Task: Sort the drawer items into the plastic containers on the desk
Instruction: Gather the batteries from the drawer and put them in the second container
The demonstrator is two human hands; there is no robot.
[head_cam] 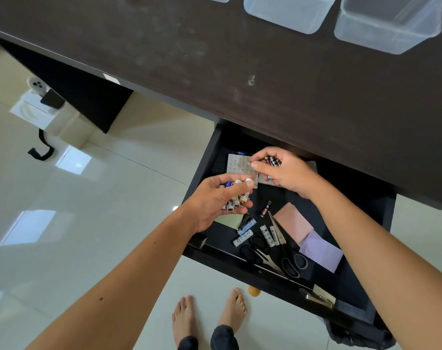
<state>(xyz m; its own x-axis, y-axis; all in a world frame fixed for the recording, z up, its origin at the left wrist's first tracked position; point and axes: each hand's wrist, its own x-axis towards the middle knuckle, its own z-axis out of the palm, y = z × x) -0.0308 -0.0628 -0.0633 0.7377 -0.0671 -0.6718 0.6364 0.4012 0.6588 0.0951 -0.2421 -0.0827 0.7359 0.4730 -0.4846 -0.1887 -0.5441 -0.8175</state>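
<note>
The black drawer [262, 276] stands pulled out below the dark desk [214, 59]. My left hand [214, 200] holds a bunch of white batteries [236, 198] over the drawer's left side. My right hand [285, 170] grips dark batteries [272, 161] above a beige patterned sheet [237, 164] at the drawer's back. Loose batteries [247, 229] lie on the drawer floor, one dark battery [266, 209] among them. Black-handled scissors [273, 258], a pink note pad [294, 221] and a purple note pad [320, 251] lie nearer the front. Two clear plastic containers [389, 24] [290, 11] stand on the desk at the far right.
A metal stapler [318, 298] sits at the drawer's front right corner. My bare feet [209, 317] stand on the glossy tile floor below the drawer, with a small orange ball [254, 290] beside them. A black cable [42, 150] lies on the floor at left.
</note>
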